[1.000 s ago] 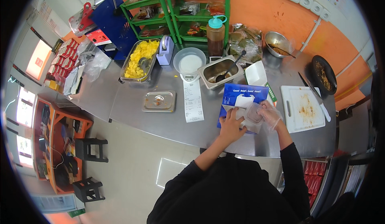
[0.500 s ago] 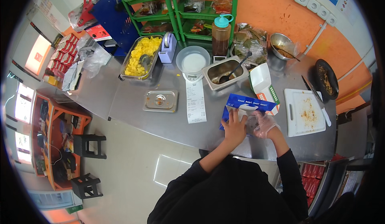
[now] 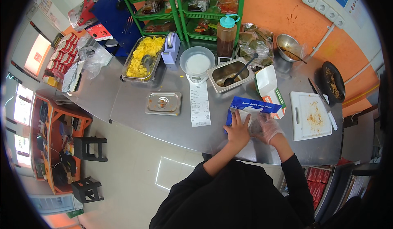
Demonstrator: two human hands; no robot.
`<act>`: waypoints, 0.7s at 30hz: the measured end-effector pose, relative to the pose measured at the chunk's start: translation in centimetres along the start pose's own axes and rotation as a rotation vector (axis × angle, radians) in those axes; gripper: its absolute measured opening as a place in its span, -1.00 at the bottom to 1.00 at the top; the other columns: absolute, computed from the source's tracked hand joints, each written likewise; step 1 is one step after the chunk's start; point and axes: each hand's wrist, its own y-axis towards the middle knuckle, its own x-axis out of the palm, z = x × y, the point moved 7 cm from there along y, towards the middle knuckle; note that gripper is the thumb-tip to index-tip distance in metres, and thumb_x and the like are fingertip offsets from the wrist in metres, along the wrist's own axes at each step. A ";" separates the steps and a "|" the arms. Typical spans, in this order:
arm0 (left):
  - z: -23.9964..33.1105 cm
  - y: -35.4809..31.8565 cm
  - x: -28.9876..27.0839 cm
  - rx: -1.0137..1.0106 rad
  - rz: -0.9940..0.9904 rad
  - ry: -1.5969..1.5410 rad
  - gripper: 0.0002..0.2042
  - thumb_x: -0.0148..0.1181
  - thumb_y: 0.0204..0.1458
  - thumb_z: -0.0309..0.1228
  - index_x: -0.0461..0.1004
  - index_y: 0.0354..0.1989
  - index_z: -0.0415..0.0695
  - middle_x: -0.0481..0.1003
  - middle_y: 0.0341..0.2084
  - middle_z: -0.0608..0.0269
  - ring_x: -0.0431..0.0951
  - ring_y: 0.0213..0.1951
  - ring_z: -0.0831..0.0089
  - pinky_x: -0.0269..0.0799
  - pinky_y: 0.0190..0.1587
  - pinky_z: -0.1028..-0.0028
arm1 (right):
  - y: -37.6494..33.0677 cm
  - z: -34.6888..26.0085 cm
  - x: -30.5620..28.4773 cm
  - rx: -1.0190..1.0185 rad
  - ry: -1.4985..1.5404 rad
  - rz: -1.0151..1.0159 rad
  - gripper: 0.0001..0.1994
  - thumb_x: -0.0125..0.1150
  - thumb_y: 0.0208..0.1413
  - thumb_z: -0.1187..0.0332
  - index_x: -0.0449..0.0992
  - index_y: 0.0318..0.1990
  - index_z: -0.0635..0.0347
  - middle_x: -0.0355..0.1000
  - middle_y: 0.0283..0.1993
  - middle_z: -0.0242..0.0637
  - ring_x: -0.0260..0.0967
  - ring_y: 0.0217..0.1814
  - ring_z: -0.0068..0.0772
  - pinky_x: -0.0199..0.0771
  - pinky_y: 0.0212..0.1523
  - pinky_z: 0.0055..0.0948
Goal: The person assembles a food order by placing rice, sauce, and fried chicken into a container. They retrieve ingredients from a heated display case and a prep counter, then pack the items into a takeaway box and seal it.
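Observation:
A blue paper food box (image 3: 257, 104) with white lettering lies at the table's front edge, its flap raised on the far side. My left hand (image 3: 238, 131) is bare and lies with fingers spread over the box's left part. My right hand (image 3: 270, 130), in a loose clear plastic glove, is at the box's right side with its fingers stretched toward it. Between the hands the box's inside is partly covered, and I cannot make out what is there. Just behind stands an open white, orange and green carton (image 3: 267, 83).
On the right are a white cutting board (image 3: 308, 120) with crumbs, a knife (image 3: 327, 106) and a black dish (image 3: 332, 81). Behind are a steel pan with a ladle (image 3: 221, 73), a scale (image 3: 197, 78) and a sauce bottle (image 3: 226, 38). A receipt (image 3: 200, 110), steel lid (image 3: 163, 103) and yellow food tray (image 3: 143, 59) lie leftward.
My left hand has slid slightly down and left, its fingers flattening on the box. My right hand has shifted a little toward me. The box has hardly moved.

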 end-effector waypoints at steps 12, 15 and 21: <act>-0.6 -0.8 -1.0 0.149 0.137 -0.024 -0.21 0.17 -0.12 -0.21 -0.03 0.33 -0.07 -0.03 0.28 -0.02 -0.04 0.32 0.07 -0.10 0.12 -0.39 | -0.4 -0.2 0.7 -0.187 0.134 -0.040 -0.15 0.31 -0.10 0.31 -0.04 0.35 0.09 -0.09 0.41 -0.06 -0.19 0.46 -0.04 -0.05 0.39 -0.27; -1.0 -1.3 -3.3 0.234 0.225 -0.175 -0.38 0.18 -0.09 -0.27 0.18 0.21 -0.07 0.17 0.18 0.01 0.14 0.25 0.11 -0.02 0.17 -0.23 | -0.4 -0.5 1.0 -0.254 0.107 -0.044 -0.17 0.28 -0.08 0.36 -0.04 0.36 0.05 -0.14 0.44 -0.12 -0.24 0.48 -0.04 -0.09 0.41 -0.29; -7.4 -4.6 -22.0 0.242 0.680 -0.634 -0.79 0.35 -0.15 -0.44 0.50 -0.32 -0.11 0.52 -0.37 0.22 0.52 -0.24 0.25 0.35 -0.13 0.34 | -0.2 0.2 1.9 -0.322 0.159 0.009 -0.22 0.33 -0.19 0.33 0.15 0.29 0.01 0.02 0.39 -0.20 -0.09 0.43 -0.10 -0.02 0.38 -0.34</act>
